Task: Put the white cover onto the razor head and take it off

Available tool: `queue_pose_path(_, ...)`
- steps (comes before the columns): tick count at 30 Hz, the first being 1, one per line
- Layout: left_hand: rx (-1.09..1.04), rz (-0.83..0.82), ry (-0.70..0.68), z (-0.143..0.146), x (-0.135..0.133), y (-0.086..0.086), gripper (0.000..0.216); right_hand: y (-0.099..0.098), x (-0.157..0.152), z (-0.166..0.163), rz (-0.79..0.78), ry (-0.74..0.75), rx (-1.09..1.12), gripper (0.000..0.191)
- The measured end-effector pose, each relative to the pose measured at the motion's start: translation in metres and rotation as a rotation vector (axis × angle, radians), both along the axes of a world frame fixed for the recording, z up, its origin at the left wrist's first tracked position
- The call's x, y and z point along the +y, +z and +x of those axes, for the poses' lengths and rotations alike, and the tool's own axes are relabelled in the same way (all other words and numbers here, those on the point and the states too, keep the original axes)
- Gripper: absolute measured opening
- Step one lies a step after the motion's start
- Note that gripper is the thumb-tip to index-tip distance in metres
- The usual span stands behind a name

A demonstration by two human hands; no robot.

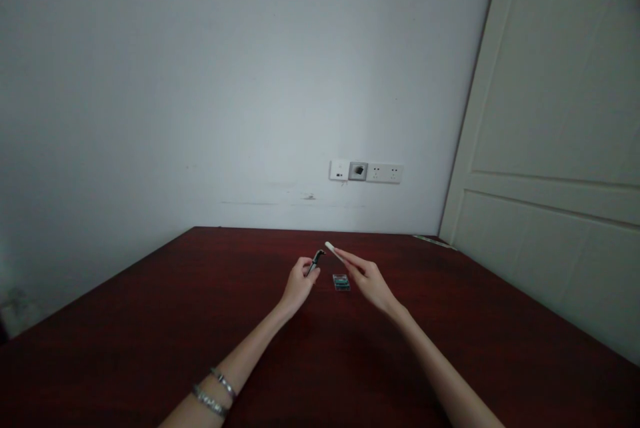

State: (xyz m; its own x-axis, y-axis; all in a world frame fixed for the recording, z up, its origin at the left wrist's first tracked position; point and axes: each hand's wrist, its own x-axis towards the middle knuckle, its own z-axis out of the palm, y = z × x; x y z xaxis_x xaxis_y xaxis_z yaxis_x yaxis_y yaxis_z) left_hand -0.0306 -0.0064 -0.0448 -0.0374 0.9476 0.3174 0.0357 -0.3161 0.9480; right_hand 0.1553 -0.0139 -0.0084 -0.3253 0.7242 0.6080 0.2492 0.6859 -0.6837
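My left hand (300,285) is closed round a slim silver-and-black tool (315,260) with a bent dark tip, slanting up to the right. What kind of tool it is, I cannot make out. In my right hand (369,280) is a thin white stick-like object (333,248), pinched between the fingers and pointing up to the left. Its far end comes close to the tool's bent tip; a small gap seems to lie between them. Below and between the hands, a small clear box (341,283) with something greenish in it rests on the table.
The dark red wooden table (150,321) reaches back to a pale wall. Wall sockets (384,173) sit above its far edge, and a white panelled door (555,148) stands along the right. A thin pale strip (434,241) lies at the table's far right corner.
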Motion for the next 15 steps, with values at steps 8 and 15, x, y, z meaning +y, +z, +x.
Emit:
queue_pose_path(8,0.057,0.031,0.029,0.0004,-0.0007,0.0031,0.029,-0.0047,0.0019,-0.0017,0.006,-0.024,-0.028,0.038)
queue_pose_path(15,0.13,0.095,0.044,0.0015,0.0004,0.0035,0.02,-0.0014,-0.0049,-0.0037,0.017,0.064,-0.134,0.037)
